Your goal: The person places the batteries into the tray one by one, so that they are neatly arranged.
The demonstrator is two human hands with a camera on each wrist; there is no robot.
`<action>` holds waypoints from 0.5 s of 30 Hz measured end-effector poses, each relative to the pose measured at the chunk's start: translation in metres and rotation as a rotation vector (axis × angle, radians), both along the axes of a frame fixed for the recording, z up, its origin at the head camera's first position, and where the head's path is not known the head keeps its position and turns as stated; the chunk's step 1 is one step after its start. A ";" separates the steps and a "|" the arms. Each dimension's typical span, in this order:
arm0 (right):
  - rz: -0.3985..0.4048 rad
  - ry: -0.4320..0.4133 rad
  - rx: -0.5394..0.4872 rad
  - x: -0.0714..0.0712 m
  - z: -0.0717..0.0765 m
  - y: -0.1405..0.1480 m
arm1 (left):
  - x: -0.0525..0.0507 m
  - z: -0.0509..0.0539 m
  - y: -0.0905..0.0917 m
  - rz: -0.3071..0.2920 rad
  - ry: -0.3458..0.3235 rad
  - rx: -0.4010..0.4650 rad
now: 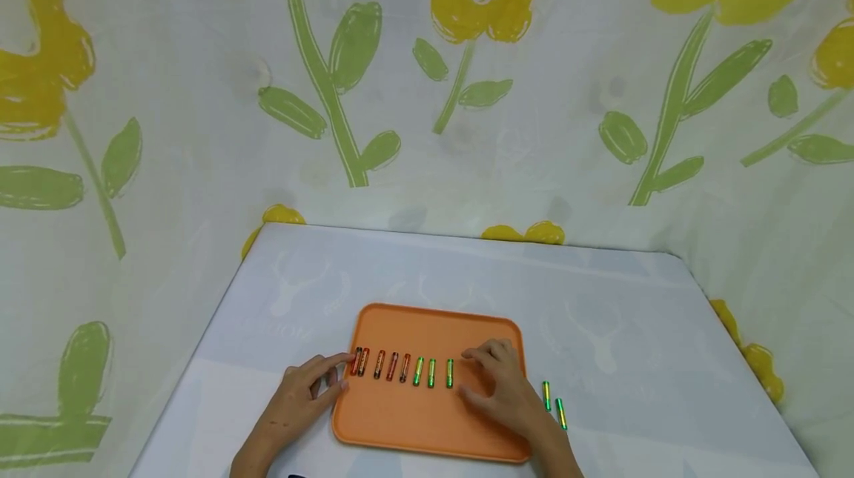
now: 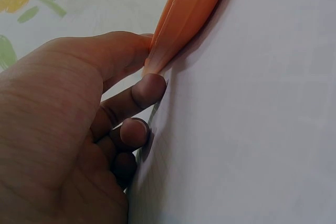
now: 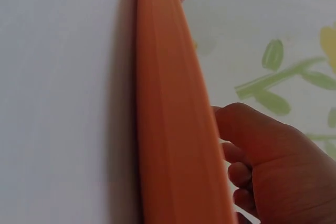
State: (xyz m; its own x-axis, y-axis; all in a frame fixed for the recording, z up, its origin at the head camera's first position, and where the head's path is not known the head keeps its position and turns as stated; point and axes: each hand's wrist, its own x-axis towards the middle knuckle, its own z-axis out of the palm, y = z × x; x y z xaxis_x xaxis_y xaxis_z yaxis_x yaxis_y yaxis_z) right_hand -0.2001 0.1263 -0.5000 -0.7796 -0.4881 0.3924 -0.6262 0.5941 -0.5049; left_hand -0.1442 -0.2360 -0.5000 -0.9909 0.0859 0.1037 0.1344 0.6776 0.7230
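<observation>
On an orange tray (image 1: 400, 426) lies a row of several batteries: red-and-black ones (image 1: 379, 364) at the left and three green-and-yellow ones (image 1: 431, 373) towards the middle. My left hand (image 1: 300, 396) is at the tray's left rim, its index fingertip touching or very near the leftmost red-and-black battery (image 1: 355, 361). In the left wrist view, the thumb of that hand (image 2: 58, 114) meets the tray's edge (image 2: 186, 14). Over the right part of the tray is my right hand (image 1: 500, 389), thumb and index finger spread apart beside the rightmost green battery (image 1: 450, 373), holding nothing visible.
Two more green batteries (image 1: 554, 405) lie on the white table (image 1: 634, 374), right of the tray and close to the right forearm. A flower-printed cloth (image 1: 534, 130) hangs behind and at both sides of the table. A small dark object (image 1: 296, 476) shows at the bottom edge.
</observation>
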 end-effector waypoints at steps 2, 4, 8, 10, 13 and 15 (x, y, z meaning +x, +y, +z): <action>0.005 0.035 -0.024 0.000 0.000 0.006 | 0.000 0.000 0.001 -0.001 0.009 -0.008; 0.003 0.067 -0.044 0.001 -0.002 0.012 | -0.001 -0.001 0.001 -0.003 0.018 -0.020; -0.011 0.057 -0.057 0.002 -0.006 0.027 | -0.002 0.000 0.000 0.000 0.019 -0.025; -0.025 0.048 -0.048 0.002 -0.009 0.035 | -0.002 0.000 -0.001 0.003 0.015 -0.025; -0.045 0.037 -0.044 0.004 -0.010 0.044 | -0.002 -0.002 0.000 0.005 0.018 -0.025; -0.058 0.045 -0.047 0.006 -0.010 0.050 | -0.002 -0.004 0.000 0.007 0.015 -0.026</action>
